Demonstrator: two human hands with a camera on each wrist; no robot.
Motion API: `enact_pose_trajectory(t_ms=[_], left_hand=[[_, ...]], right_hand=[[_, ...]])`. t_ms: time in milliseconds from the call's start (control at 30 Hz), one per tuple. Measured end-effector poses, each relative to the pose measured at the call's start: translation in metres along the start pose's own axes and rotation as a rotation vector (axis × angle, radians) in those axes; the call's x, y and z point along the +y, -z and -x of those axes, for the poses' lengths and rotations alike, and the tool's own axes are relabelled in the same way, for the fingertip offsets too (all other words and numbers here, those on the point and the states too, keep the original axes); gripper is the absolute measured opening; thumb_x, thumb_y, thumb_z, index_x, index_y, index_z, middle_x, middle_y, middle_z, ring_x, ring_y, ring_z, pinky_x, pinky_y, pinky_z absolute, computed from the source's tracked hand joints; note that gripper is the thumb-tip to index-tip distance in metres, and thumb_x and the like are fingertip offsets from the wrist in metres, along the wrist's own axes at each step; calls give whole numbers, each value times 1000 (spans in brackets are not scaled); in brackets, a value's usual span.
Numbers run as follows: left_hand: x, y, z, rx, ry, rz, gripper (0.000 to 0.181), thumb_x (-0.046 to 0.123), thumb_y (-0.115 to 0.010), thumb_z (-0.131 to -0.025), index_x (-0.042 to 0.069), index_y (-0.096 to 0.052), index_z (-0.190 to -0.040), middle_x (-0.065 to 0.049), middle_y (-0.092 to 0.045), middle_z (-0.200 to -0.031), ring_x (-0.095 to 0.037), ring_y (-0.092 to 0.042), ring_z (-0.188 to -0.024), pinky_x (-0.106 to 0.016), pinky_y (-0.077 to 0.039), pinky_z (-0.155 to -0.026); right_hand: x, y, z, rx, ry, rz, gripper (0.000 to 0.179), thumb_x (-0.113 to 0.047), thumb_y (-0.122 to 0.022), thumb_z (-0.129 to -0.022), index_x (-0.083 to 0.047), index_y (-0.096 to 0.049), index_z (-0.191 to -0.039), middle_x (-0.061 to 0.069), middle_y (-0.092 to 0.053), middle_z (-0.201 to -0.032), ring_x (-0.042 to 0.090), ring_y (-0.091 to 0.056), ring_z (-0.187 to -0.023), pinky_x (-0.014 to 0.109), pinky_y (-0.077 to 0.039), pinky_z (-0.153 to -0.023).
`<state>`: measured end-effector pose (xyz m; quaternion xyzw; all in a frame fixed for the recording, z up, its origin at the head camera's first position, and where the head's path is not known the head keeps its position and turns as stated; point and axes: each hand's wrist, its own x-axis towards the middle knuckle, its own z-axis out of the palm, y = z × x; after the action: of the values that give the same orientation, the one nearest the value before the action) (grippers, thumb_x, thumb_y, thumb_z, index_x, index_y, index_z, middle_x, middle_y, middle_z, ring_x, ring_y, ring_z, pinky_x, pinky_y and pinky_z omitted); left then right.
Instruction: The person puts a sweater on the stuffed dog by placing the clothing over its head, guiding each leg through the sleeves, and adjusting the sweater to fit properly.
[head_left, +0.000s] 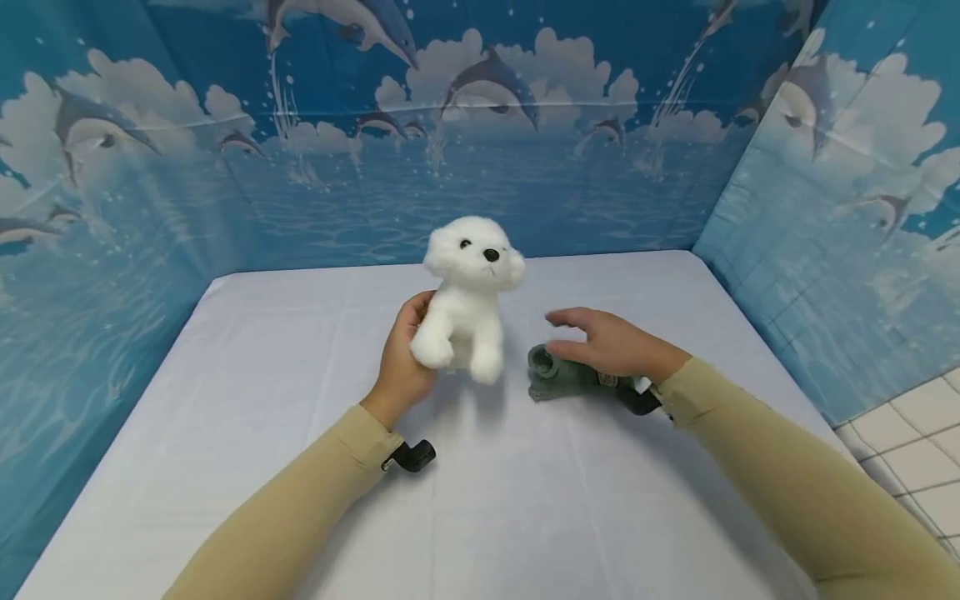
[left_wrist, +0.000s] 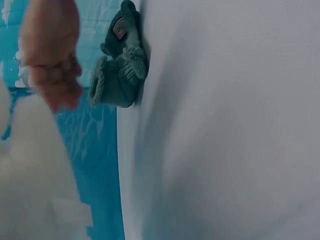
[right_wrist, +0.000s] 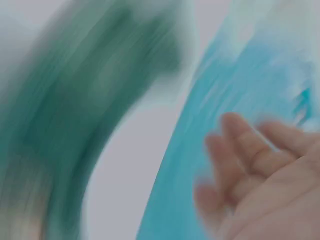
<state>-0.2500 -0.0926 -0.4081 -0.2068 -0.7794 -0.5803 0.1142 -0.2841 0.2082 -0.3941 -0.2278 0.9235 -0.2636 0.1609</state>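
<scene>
A white plush dog [head_left: 468, 308] with black eyes and a black nose faces forward near the middle of the table, held from its side by my left hand [head_left: 403, 362]. Its white fur [left_wrist: 37, 170] fills the lower left of the left wrist view, where a small tag hangs from it. My right hand [head_left: 618, 343] hovers over a small green garment [head_left: 558, 382], thumb and fingers spread apart with nothing between them. Ribbed cuffs and a patch show on the garment [left_wrist: 117, 82] in the left wrist view. In the right wrist view the garment [right_wrist: 95, 95] is blurred.
A white cloth [head_left: 495, 508] covers the table. Blue curtains [head_left: 480, 192] printed with dolphins stand behind it and along both sides. White tiles [head_left: 922, 442] show at the right. Black camera mounts [head_left: 415, 456] stick out from the wrists.
</scene>
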Motion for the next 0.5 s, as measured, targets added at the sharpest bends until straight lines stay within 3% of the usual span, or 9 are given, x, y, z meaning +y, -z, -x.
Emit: enact_pose_trajectory(t_ms=[67,133,167,233,300,367,500], left_hand=[[6,-2,-2,-107,-9,15,56,2,-54,-90,6,-29,-141,-11,-43,-136,-22,-46,-122,-36,-41,-99],[5,1,-4,-249,7,-39,65,8,-53,-92,16,-19,-147,-5,-34,-146,-19,-39,-130,-39,-37,-104],[3,6,-6,-337,38,-55,71,10,-53,-92,23,-13,-149,0,-25,-151,-17,-31,-136,-41,-33,-107],[-4,16,-7,-490,115,-91,82,16,-56,-91,37,-1,-147,11,-9,-155,-13,-17,-141,-45,-28,-110],[-15,21,-7,-567,184,-104,88,21,-60,-88,44,4,-145,16,-1,-154,-11,-6,-143,-48,-20,-113],[-26,19,-7,-551,234,-157,86,32,-64,-86,43,-3,-145,16,-4,-154,-11,-6,-143,-48,-20,-113],[-36,-4,-7,-360,282,-327,70,61,-60,-79,32,-36,-137,8,-39,-143,-14,-36,-133,-42,-36,-104]], right_hand=[[-26,-8,-8,24,82,-249,66,-57,-51,-87,-26,-33,-142,0,-41,-142,24,-44,-127,45,-38,-100],[-46,-19,-20,61,124,-398,63,-53,-55,-87,-28,-34,-141,-1,-48,-133,19,-55,-115,40,-48,-89],[-51,-24,-26,103,139,-403,62,-50,-58,-86,-27,-36,-139,-1,-53,-126,17,-59,-106,38,-51,-83],[-55,-33,-34,203,147,-310,59,-47,-62,-84,-24,-41,-134,-1,-59,-114,13,-63,-94,33,-53,-74],[-53,-39,-37,242,155,-207,59,-43,-65,-84,-22,-42,-134,-2,-59,-112,12,-62,-93,30,-52,-73],[-50,-41,-38,222,158,-91,58,-41,-65,-84,-25,-42,-134,-3,-59,-115,12,-61,-97,30,-51,-76],[-36,-21,-30,31,87,76,70,-44,-66,-83,-31,-31,-142,-1,-45,-139,22,-48,-124,40,-45,-94]])
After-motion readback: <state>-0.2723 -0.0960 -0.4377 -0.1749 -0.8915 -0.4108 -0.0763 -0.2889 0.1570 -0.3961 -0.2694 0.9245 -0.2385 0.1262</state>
